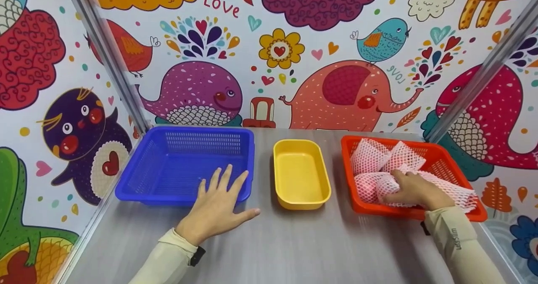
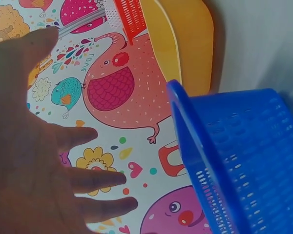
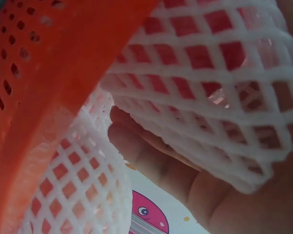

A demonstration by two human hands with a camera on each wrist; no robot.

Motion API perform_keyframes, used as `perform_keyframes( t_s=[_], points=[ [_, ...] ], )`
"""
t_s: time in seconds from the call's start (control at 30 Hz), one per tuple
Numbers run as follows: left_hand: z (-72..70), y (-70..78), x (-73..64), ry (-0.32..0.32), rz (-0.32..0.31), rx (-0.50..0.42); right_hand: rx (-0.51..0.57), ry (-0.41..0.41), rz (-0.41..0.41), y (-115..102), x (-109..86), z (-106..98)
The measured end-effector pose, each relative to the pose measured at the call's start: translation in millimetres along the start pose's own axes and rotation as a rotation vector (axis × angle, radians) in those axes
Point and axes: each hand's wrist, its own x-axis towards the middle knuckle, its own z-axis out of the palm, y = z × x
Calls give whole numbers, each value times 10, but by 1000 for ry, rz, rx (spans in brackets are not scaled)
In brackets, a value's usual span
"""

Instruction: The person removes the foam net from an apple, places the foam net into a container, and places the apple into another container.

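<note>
My left hand (image 1: pixel 216 208) hovers over the near right side of the blue basket (image 1: pixel 185 200), fingers spread and straight, holding nothing. In the left wrist view, the spread fingers (image 2: pixel 95 180) are apart from the basket's rim. My right hand (image 1: pixel 414 189) reaches into the red basket (image 1: pixel 365 208), its fingers curled round a pink-red round thing in a white foam net (image 3: pixel 200 53). More netted pink-red things (image 1: pixel 367 156) lie beside it in the basket. The open end of the held net drapes past the palm in the right wrist view.
A yellow tub (image 1: pixel 299 174) stands between the two baskets on the grey table (image 1: pixel 294 246). Behind them rises a wall (image 1: pixel 269 57) printed with cartoon animals, with metal posts (image 1: pixel 113 61) at the corners.
</note>
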Motion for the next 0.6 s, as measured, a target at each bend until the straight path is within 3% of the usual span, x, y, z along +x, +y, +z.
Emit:
perform_keyframes(
  t_s=[0.23, 0.6],
  points=[
    [30, -17, 7, 1, 1, -10, 20, 8, 9, -15, 13, -5],
    [28, -17, 14, -10, 9, -18, 25, 206, -111, -125, -182, -257]
  ],
)
